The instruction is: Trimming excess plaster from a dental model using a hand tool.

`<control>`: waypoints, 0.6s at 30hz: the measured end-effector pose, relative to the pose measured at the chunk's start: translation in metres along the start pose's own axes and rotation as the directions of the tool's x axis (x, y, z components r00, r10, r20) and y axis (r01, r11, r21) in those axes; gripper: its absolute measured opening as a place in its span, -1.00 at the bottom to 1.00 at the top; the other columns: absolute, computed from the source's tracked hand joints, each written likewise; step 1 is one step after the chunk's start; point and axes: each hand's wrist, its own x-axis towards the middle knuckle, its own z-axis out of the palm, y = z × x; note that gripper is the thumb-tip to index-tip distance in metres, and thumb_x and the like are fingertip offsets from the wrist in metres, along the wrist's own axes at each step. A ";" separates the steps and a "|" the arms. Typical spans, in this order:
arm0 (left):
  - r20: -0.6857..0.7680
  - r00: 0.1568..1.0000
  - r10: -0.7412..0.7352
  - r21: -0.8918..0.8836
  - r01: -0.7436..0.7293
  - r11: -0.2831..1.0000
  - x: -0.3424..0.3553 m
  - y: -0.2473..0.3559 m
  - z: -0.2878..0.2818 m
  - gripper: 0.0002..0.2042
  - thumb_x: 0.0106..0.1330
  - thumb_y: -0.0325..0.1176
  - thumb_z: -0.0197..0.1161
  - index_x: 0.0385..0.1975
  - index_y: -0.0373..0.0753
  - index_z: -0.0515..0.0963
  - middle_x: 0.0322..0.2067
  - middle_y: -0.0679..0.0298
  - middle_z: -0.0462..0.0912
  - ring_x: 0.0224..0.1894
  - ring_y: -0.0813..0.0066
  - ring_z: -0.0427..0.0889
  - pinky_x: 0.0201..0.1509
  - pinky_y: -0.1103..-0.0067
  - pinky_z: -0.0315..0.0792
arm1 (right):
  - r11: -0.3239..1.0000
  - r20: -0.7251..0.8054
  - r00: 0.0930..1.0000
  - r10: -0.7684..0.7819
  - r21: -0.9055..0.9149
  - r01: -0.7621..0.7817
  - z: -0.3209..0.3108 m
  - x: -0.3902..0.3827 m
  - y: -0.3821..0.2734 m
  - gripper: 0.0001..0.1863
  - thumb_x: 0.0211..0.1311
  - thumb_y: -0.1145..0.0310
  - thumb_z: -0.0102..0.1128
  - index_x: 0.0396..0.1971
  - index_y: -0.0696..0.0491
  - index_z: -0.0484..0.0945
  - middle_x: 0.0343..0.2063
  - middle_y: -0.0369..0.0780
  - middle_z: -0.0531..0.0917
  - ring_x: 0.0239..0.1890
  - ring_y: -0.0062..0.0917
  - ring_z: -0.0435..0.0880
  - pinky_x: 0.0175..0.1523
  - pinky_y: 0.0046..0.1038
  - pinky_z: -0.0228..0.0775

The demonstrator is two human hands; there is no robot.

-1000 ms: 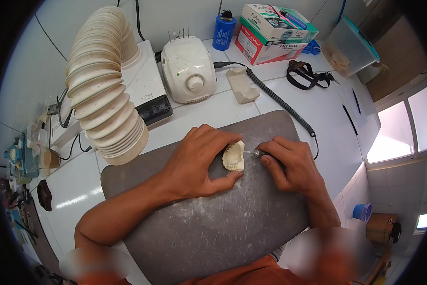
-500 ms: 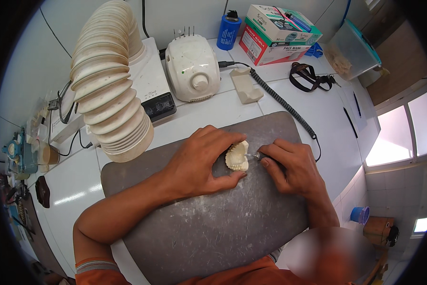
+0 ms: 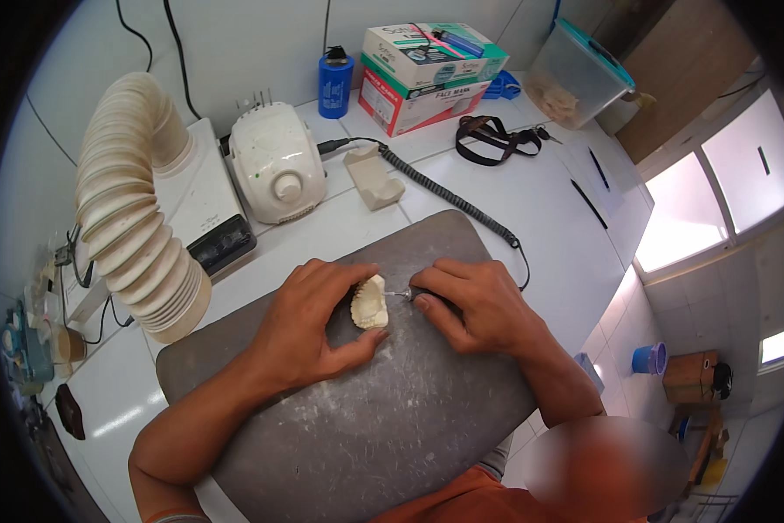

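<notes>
My left hand [image 3: 303, 327] grips a cream plaster dental cast [image 3: 371, 305] between thumb and fingers, its horseshoe row of teeth facing left. In my right hand [image 3: 479, 307] is a slim rotary handpiece [image 3: 406, 295], held like a pen. Its thin metal bit points left and reaches the cast's right edge; whether it touches there I cannot tell. Both hands are over a worn grey-brown board [image 3: 383, 427] with pale dust and scratches. The right fingers hide most of the handpiece.
Behind the board stand a white control unit [image 3: 277, 166], a handpiece cradle [image 3: 374, 179] and a coiled cord [image 3: 449, 196]. A ribbed suction hose [image 3: 139, 218] arches at the left. Mask boxes [image 3: 431, 74], a blue cylinder [image 3: 334, 85], a black strap [image 3: 497, 141] and a clear tub [image 3: 575, 74] line the back.
The whole view has shifted, so the bench things appear further left and mostly lower. Both hands keep their hold, and the bit stays at the cast's right edge.
</notes>
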 end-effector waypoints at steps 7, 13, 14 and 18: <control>0.001 0.997 -0.076 0.017 0.076 0.997 -0.002 -0.002 -0.001 -0.33 0.22 -0.21 0.64 0.33 -0.32 0.62 0.06 0.04 0.77 0.11 0.05 0.71 0.31 0.26 0.54 | 0.999 0.063 0.998 -0.032 0.033 0.030 -0.002 0.004 -0.002 -0.80 0.54 0.17 0.35 -0.09 -0.02 0.72 -0.37 -0.20 0.68 -0.40 -0.15 0.74 -0.30 -0.14 0.52; -0.002 1.000 -0.006 -0.001 0.006 1.000 0.001 -0.003 0.005 -0.31 0.21 -0.22 0.66 0.36 -0.29 0.61 0.07 0.06 0.75 0.07 0.06 0.69 0.22 0.27 0.58 | 1.000 0.021 1.000 0.000 -0.003 0.000 -0.004 -0.001 -0.005 -0.84 0.51 0.23 0.40 -0.11 -0.02 0.74 -0.41 -0.20 0.68 -0.45 -0.17 0.72 -0.35 -0.17 0.50; -0.008 1.000 -0.023 0.007 0.023 1.000 0.000 -0.004 0.005 -0.31 0.21 -0.22 0.66 0.36 -0.29 0.61 0.07 0.06 0.75 0.07 0.06 0.69 0.22 0.27 0.58 | 1.000 0.029 0.999 -0.013 0.010 0.013 -0.004 0.000 -0.006 -0.84 0.51 0.23 0.40 -0.11 -0.02 0.74 -0.41 -0.20 0.68 -0.45 -0.17 0.72 -0.35 -0.17 0.50; -0.023 1.000 0.011 0.009 -0.011 1.000 -0.002 -0.007 0.004 -0.31 0.22 -0.20 0.66 0.36 -0.29 0.60 0.05 0.06 0.75 0.05 0.07 0.68 0.21 0.27 0.57 | 0.999 0.023 0.999 -0.025 -0.022 0.026 -0.001 0.004 -0.009 -0.84 0.51 0.23 0.41 -0.14 0.00 0.75 -0.42 -0.21 0.67 -0.47 -0.19 0.71 -0.36 -0.19 0.49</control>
